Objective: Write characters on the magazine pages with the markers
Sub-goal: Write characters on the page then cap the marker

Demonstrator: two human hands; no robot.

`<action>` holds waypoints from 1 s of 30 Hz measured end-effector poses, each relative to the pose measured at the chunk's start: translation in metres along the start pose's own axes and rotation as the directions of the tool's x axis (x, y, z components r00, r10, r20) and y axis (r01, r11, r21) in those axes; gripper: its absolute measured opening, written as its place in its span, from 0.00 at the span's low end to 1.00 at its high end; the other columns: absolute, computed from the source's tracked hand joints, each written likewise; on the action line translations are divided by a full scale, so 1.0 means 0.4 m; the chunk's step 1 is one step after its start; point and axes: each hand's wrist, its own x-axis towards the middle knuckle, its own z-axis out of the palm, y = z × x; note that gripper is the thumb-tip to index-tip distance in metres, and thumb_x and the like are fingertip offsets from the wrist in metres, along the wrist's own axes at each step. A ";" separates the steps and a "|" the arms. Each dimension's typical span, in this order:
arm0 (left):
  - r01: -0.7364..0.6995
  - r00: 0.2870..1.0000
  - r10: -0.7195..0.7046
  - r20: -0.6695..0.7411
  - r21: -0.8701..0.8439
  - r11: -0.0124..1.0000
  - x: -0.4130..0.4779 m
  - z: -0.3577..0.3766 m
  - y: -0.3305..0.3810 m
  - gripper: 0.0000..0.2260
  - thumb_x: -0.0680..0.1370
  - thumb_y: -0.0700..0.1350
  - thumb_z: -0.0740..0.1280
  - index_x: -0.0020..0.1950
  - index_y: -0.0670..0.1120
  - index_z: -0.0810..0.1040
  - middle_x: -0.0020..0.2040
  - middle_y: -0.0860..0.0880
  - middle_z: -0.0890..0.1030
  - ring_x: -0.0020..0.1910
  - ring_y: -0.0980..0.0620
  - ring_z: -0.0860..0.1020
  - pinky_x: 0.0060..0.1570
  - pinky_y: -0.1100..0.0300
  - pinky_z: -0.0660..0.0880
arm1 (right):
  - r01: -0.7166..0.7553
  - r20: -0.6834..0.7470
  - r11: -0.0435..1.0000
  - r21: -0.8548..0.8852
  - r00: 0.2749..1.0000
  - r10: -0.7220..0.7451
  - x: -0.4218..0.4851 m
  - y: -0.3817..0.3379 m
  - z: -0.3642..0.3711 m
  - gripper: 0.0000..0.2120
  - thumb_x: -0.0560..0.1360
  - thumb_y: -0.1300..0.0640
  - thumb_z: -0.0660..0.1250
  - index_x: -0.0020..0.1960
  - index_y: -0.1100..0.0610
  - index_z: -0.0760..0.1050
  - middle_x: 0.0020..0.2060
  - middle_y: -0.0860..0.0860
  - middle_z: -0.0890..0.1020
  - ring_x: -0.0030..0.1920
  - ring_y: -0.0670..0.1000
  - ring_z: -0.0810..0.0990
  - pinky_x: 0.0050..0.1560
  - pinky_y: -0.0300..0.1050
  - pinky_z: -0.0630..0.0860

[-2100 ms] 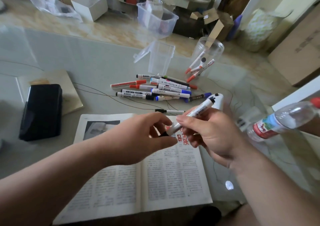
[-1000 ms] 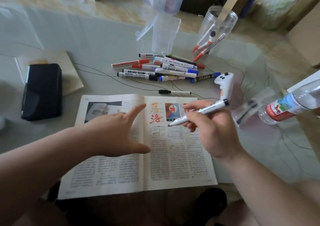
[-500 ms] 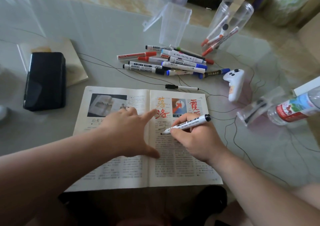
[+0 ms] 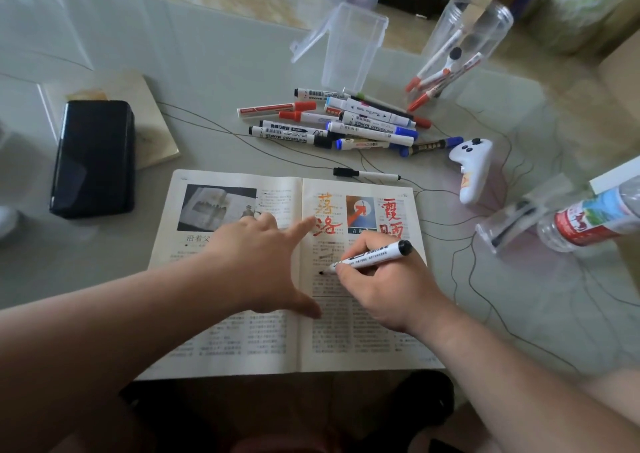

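Found magazine (image 4: 242, 348) open on glass table (image 4: 207, 54). Noted left hand (image 4: 263, 262) spread, pressing across the fold. Saw right hand (image 4: 388, 289) pinching black whiteboard marker (image 4: 374, 256) low on barrel, tip on right page. Judged pages thin, floppy; marker light, rigid, best gripped near tip.

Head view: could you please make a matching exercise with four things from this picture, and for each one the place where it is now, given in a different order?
Things
1. black marker
2. left hand
3. thin pen
4. white controller

Places
A. on the table, just beyond the top edge of the magazine
B. in the right hand, tip on the right page
C. flat on the magazine, across its fold
D. on the table, right of the marker pile

Pairs: 1-B, 2-C, 3-A, 4-D
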 end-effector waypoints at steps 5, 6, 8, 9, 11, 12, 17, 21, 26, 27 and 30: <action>0.009 1.000 -0.009 -0.003 -0.003 1.000 -0.001 0.005 0.001 0.60 0.56 0.85 0.60 0.79 0.63 0.37 0.71 0.45 0.70 0.68 0.45 0.71 0.63 0.50 0.72 | -0.047 -0.051 0.999 -0.011 0.998 0.047 0.009 0.011 0.002 0.09 0.73 0.58 0.73 0.37 0.54 0.75 0.26 0.41 0.77 0.30 0.42 0.76 0.29 0.32 0.69; 0.010 1.000 -0.010 -0.004 -0.003 1.000 -0.002 0.005 0.002 0.60 0.56 0.85 0.60 0.79 0.63 0.37 0.71 0.45 0.70 0.68 0.45 0.71 0.63 0.50 0.72 | -0.048 -0.051 0.999 0.008 0.998 0.049 0.008 0.011 0.000 0.09 0.73 0.58 0.74 0.37 0.54 0.75 0.26 0.40 0.77 0.30 0.41 0.75 0.29 0.32 0.69; 0.009 1.000 -0.009 -0.004 -0.002 1.000 -0.002 0.004 0.002 0.60 0.56 0.85 0.60 0.79 0.62 0.37 0.71 0.45 0.70 0.68 0.45 0.71 0.63 0.50 0.72 | -0.035 -0.025 0.996 0.080 0.999 0.038 0.002 0.010 -0.004 0.10 0.74 0.60 0.74 0.36 0.53 0.76 0.26 0.39 0.78 0.30 0.40 0.76 0.30 0.31 0.69; 0.009 1.000 -0.009 -0.003 -0.002 1.000 -0.002 0.004 0.002 0.60 0.56 0.85 0.61 0.79 0.62 0.37 0.71 0.45 0.70 0.68 0.45 0.71 0.63 0.50 0.72 | -0.025 0.004 0.993 0.114 1.000 0.025 -0.002 0.008 -0.005 0.10 0.74 0.61 0.74 0.37 0.54 0.77 0.27 0.39 0.78 0.30 0.39 0.76 0.31 0.31 0.70; 0.007 1.000 -0.007 -0.002 -0.002 1.000 0.000 0.005 0.001 0.61 0.56 0.84 0.61 0.79 0.62 0.37 0.71 0.45 0.70 0.68 0.44 0.71 0.63 0.49 0.72 | 0.003 0.048 0.993 0.116 0.999 -0.009 -0.011 0.005 -0.004 0.09 0.74 0.60 0.75 0.37 0.54 0.78 0.30 0.42 0.80 0.32 0.40 0.78 0.32 0.35 0.73; 0.006 1.000 -0.006 -0.001 -0.001 1.000 0.000 0.006 0.001 0.61 0.56 0.85 0.61 0.79 0.62 0.37 0.71 0.45 0.70 0.68 0.44 0.71 0.63 0.49 0.73 | 0.015 0.056 0.996 0.091 0.998 -0.020 -0.014 0.005 -0.002 0.08 0.74 0.59 0.75 0.38 0.53 0.79 0.32 0.44 0.81 0.34 0.42 0.79 0.33 0.38 0.75; 0.006 1.000 -0.006 0.009 0.009 1.000 0.002 0.009 0.002 0.63 0.54 0.85 0.61 0.79 0.62 0.36 0.70 0.45 0.70 0.67 0.44 0.72 0.62 0.50 0.74 | 0.016 0.056 1.000 0.024 0.998 -0.017 -0.015 0.009 0.005 0.09 0.74 0.57 0.74 0.37 0.52 0.78 0.36 0.46 0.82 0.35 0.46 0.79 0.36 0.45 0.76; 0.009 1.000 -0.010 0.005 0.011 1.000 0.001 0.008 0.004 0.63 0.54 0.85 0.61 0.79 0.62 0.36 0.69 0.46 0.71 0.66 0.45 0.72 0.60 0.50 0.75 | -0.014 0.005 1.000 -0.023 1.000 0.014 -0.007 0.012 0.000 0.12 0.73 0.60 0.73 0.34 0.53 0.73 0.27 0.42 0.77 0.29 0.43 0.74 0.27 0.35 0.69; 0.008 1.000 -0.008 0.000 -0.001 1.000 -0.002 0.008 0.004 0.63 0.54 0.85 0.61 0.79 0.62 0.36 0.69 0.46 0.71 0.65 0.45 0.72 0.59 0.50 0.75 | -0.027 -0.032 0.995 0.093 0.999 0.030 -0.005 0.019 -0.002 0.12 0.73 0.61 0.74 0.34 0.54 0.75 0.25 0.40 0.77 0.29 0.41 0.75 0.30 0.32 0.69; 0.009 1.000 -0.009 0.000 -0.003 1.000 -0.001 0.008 0.004 0.63 0.54 0.85 0.61 0.79 0.62 0.36 0.69 0.46 0.71 0.65 0.45 0.73 0.59 0.50 0.75 | -0.019 -0.030 0.994 0.108 0.999 0.023 -0.006 0.020 0.000 0.11 0.73 0.61 0.74 0.35 0.54 0.75 0.26 0.40 0.77 0.29 0.41 0.76 0.30 0.32 0.69; 0.011 1.000 -0.011 0.001 -0.001 1.000 0.000 0.008 0.005 0.63 0.54 0.85 0.61 0.79 0.62 0.36 0.69 0.45 0.71 0.66 0.45 0.72 0.60 0.50 0.75 | -0.001 -0.027 0.997 0.074 1.000 0.003 -0.008 0.020 0.005 0.11 0.74 0.59 0.74 0.36 0.54 0.76 0.26 0.40 0.77 0.29 0.41 0.75 0.30 0.31 0.69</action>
